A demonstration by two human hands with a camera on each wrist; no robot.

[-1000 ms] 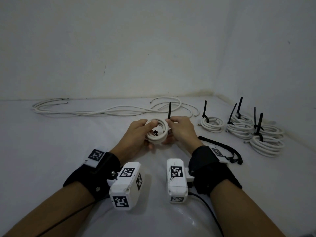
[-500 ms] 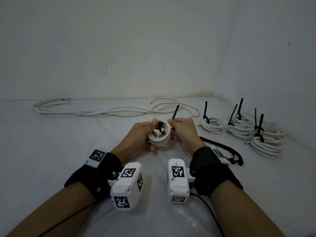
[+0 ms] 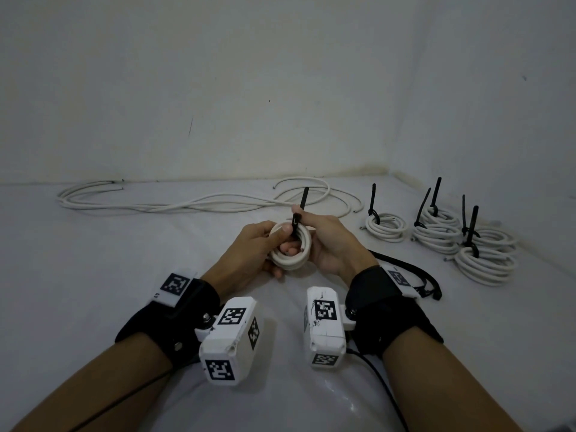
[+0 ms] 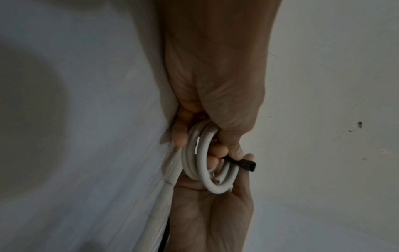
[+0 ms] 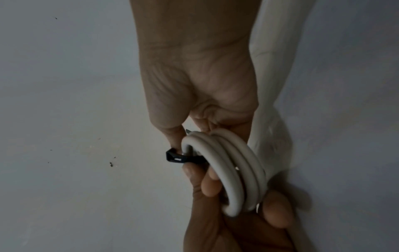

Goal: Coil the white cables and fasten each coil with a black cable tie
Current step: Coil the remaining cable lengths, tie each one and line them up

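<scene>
I hold a small white cable coil (image 3: 291, 255) upright between both hands, above the white surface. My left hand (image 3: 280, 240) grips its left side, fingers through the centre and thumb on the front. A black cable tie (image 3: 296, 221) loops over the coil's top, with its tail pointing straight up. My right hand (image 3: 307, 218) pinches the tie at its head and backs the coil with its palm. The left wrist view shows the coil (image 4: 202, 163) and the tie head (image 4: 248, 164). The right wrist view shows the coil (image 5: 235, 170) and the tie head (image 5: 175, 157) between two thumbs.
Loose white cables (image 3: 193, 204) lie along the back wall. Several tied coils (image 3: 436, 235) with upright black tails sit at the right, near the corner. Spare black ties (image 3: 414, 272) lie beside my right wrist. Walls close off the back and right.
The tie's head moved from inside the coil to its top. The tail tilted right, then came upright. The coil turned to face me more.
</scene>
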